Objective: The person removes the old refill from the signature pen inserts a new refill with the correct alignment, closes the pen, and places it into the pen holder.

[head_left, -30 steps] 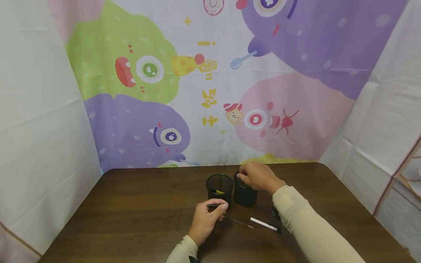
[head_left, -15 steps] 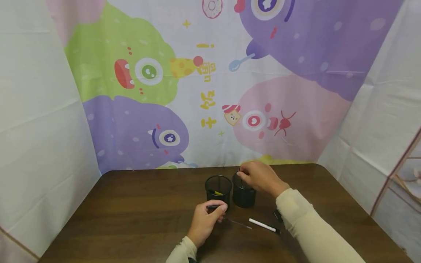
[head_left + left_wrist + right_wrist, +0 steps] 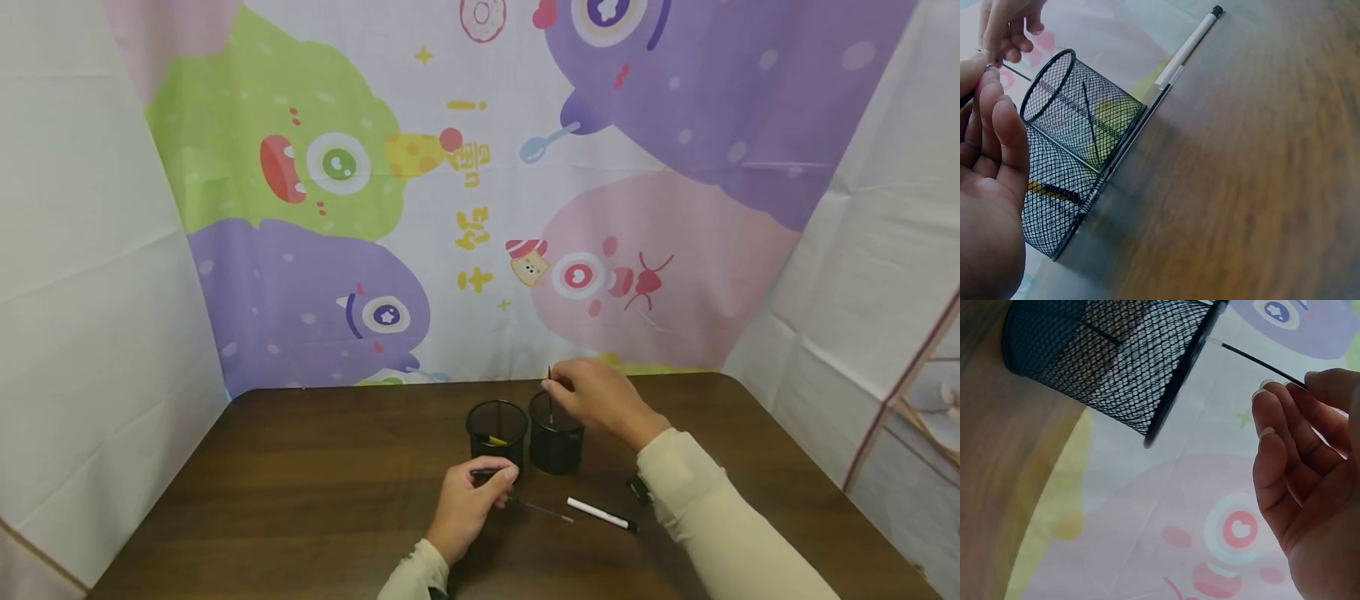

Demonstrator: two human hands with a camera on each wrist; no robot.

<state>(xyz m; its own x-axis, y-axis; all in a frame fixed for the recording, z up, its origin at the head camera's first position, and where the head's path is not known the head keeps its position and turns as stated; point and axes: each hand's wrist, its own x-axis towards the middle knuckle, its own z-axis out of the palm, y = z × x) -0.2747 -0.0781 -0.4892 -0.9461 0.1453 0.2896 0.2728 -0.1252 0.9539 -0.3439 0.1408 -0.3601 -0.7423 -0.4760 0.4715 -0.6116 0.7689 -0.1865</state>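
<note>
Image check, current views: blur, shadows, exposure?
Head: bright backdrop, black mesh holders low in contrast against the dark table; left wrist: wood grain soft, shadow beside the holders; right wrist: mesh fairly crisp, right hand dim on its palm side.

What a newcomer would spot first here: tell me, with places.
The cartoon-monster backdrop, bright behind the dark table, probably catches the eye first. Next, the right hand pinches a thin dark rod at the mouth of the right black mesh cup, while the left hand holds a slim black piece in front of the left cup. A white marker stands out on the table, right of the left hand.
</note>
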